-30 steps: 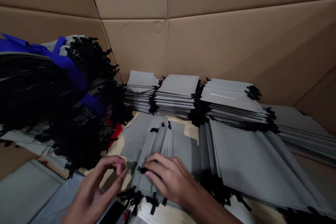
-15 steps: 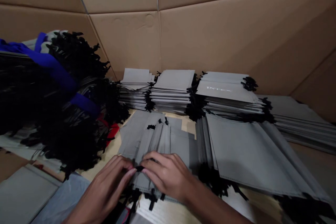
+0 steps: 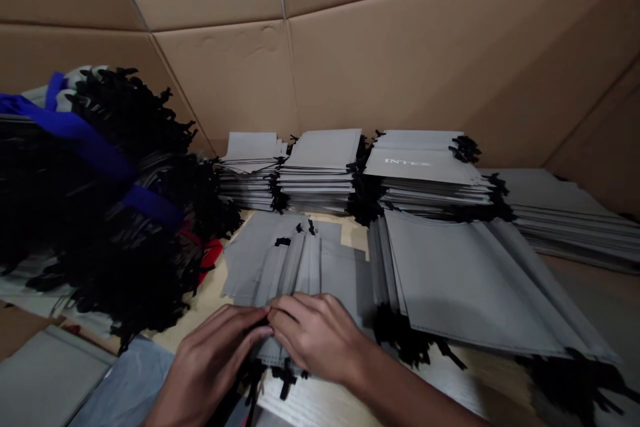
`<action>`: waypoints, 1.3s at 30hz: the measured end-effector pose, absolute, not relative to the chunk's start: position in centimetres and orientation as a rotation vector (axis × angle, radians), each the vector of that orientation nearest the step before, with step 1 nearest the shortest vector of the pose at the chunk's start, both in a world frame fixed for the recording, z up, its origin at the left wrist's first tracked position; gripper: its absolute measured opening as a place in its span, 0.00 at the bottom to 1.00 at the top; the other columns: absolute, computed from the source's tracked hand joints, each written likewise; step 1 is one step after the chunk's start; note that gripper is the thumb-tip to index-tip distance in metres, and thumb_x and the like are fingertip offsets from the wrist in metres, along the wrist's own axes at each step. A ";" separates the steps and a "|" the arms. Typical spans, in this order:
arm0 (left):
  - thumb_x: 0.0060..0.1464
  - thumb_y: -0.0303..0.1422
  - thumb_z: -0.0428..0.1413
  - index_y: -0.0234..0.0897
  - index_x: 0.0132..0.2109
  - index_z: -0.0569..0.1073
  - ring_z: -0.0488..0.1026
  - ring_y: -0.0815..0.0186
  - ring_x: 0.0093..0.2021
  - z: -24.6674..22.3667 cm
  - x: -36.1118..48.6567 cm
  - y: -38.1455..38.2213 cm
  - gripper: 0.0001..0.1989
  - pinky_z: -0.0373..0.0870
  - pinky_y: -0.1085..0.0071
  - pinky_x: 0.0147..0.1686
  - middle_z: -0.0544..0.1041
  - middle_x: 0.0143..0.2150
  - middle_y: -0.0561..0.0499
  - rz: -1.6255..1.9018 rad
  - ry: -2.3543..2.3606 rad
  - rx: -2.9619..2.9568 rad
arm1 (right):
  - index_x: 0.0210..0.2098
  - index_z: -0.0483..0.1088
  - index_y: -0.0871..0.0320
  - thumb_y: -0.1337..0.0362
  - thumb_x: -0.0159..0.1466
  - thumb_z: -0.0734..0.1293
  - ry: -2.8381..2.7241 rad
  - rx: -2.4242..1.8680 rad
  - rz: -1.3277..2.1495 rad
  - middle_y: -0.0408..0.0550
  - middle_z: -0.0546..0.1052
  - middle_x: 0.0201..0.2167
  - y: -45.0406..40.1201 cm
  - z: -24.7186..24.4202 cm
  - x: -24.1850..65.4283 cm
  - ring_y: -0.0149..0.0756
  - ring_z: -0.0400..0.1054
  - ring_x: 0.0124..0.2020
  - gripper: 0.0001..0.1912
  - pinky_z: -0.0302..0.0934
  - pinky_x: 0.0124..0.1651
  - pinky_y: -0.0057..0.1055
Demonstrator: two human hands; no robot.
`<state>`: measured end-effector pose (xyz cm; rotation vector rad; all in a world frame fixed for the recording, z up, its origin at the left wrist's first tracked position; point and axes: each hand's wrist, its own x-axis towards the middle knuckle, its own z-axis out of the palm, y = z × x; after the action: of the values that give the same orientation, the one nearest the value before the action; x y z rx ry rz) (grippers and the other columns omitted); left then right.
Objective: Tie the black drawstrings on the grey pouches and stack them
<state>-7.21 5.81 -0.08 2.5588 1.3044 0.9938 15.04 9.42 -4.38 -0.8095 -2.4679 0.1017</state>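
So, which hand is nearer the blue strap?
Left. The left hand is below and to the right of the blue strap; the right hand is farther right, beside the left hand.

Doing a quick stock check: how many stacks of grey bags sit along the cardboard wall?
4: left stack, middle stack, INTEX-printed stack, far-right stack. More may be hidden.

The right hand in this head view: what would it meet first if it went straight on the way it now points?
Most likely the left hand. The fingers of the right hand point towards it, over the grey drawstring bags. Depth is unclear, and the two hands may already be touching.
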 end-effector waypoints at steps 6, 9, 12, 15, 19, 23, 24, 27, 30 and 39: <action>0.68 0.30 0.63 0.46 0.49 0.82 0.87 0.64 0.42 0.7 -7.4 5.9 0.06 0.82 0.76 0.43 0.88 0.44 0.53 0.867 1.318 2.390 | 0.48 0.72 0.54 0.69 0.73 0.68 -2.526 -0.819 0.126 0.41 0.82 0.45 9.4 -3.6 15.3 0.36 0.74 0.40 0.05 0.55 0.29 0.39; 0.67 0.31 0.63 0.45 0.47 0.82 0.88 0.64 0.41 1.1 -7.6 6.0 0.04 0.82 0.77 0.42 0.89 0.43 0.53 0.844 1.336 2.328 | 0.46 0.72 0.54 0.70 0.71 0.68 -2.556 -0.830 0.161 0.41 0.81 0.44 9.6 -3.1 15.3 0.37 0.73 0.39 0.06 0.52 0.27 0.39; 0.66 0.33 0.65 0.46 0.46 0.83 0.88 0.63 0.41 1.1 -8.0 6.0 0.03 0.83 0.78 0.40 0.89 0.43 0.53 0.859 1.372 2.268 | 0.48 0.71 0.54 0.71 0.69 0.68 -2.567 -0.830 0.189 0.41 0.80 0.45 9.8 -2.9 15.3 0.37 0.72 0.40 0.09 0.50 0.27 0.39; 0.65 0.36 0.66 0.48 0.48 0.85 0.89 0.61 0.43 0.5 -8.8 6.0 0.06 0.84 0.77 0.42 0.90 0.44 0.54 0.870 1.423 2.228 | 0.51 0.70 0.54 0.68 0.73 0.67 -2.542 -0.823 0.208 0.41 0.80 0.49 9.8 -2.9 15.3 0.37 0.73 0.42 0.09 0.52 0.28 0.39; 0.63 0.39 0.68 0.48 0.47 0.87 0.89 0.61 0.41 -0.3 -9.4 6.1 0.07 0.85 0.76 0.40 0.91 0.43 0.53 0.956 1.499 2.144 | 0.52 0.70 0.53 0.61 0.80 0.62 -2.495 -0.844 0.271 0.41 0.80 0.51 9.7 -2.6 15.4 0.36 0.74 0.45 0.06 0.56 0.32 0.36; 0.59 0.43 0.71 0.45 0.43 0.87 0.89 0.61 0.35 -0.2 -9.3 6.3 0.09 0.85 0.77 0.35 0.91 0.38 0.54 1.008 1.518 2.109 | 0.50 0.70 0.53 0.61 0.80 0.62 -2.511 -0.846 0.279 0.41 0.80 0.50 9.7 -2.5 15.3 0.36 0.74 0.44 0.06 0.56 0.32 0.36; 0.59 0.42 0.71 0.46 0.43 0.86 0.89 0.62 0.34 -0.1 -9.3 6.4 0.09 0.85 0.77 0.35 0.90 0.38 0.54 0.993 1.505 2.137 | 0.50 0.70 0.53 0.61 0.80 0.63 -2.513 -0.845 0.270 0.41 0.80 0.50 9.7 -2.6 15.3 0.36 0.74 0.43 0.05 0.56 0.32 0.36; 0.64 0.40 0.67 0.46 0.44 0.85 0.89 0.63 0.35 0.4 -9.4 6.4 0.06 0.84 0.78 0.37 0.90 0.38 0.54 0.927 1.443 2.263 | 0.50 0.70 0.52 0.61 0.79 0.63 -2.503 -0.823 0.233 0.41 0.79 0.48 9.8 -2.8 15.3 0.35 0.73 0.43 0.05 0.54 0.30 0.36; 0.68 0.37 0.63 0.44 0.43 0.83 0.87 0.65 0.32 1.1 -9.2 6.2 0.05 0.82 0.79 0.35 0.88 0.36 0.53 0.861 1.395 2.381 | 0.49 0.70 0.52 0.61 0.80 0.63 -2.498 -0.812 0.216 0.42 0.79 0.47 9.8 -2.9 15.3 0.35 0.73 0.42 0.05 0.53 0.29 0.36; 0.70 0.32 0.57 0.43 0.36 0.73 0.78 0.70 0.22 2.1 -8.4 6.0 0.10 0.73 0.81 0.27 0.78 0.26 0.58 0.818 1.354 2.565 | 0.47 0.72 0.53 0.68 0.73 0.67 -2.558 -0.830 0.255 0.41 0.78 0.45 9.7 -2.1 15.5 0.36 0.71 0.41 0.05 0.48 0.26 0.35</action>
<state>-8.41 6.04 2.13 2.5650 1.3544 0.8177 15.53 9.74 -2.13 -0.8296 -2.5576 0.2545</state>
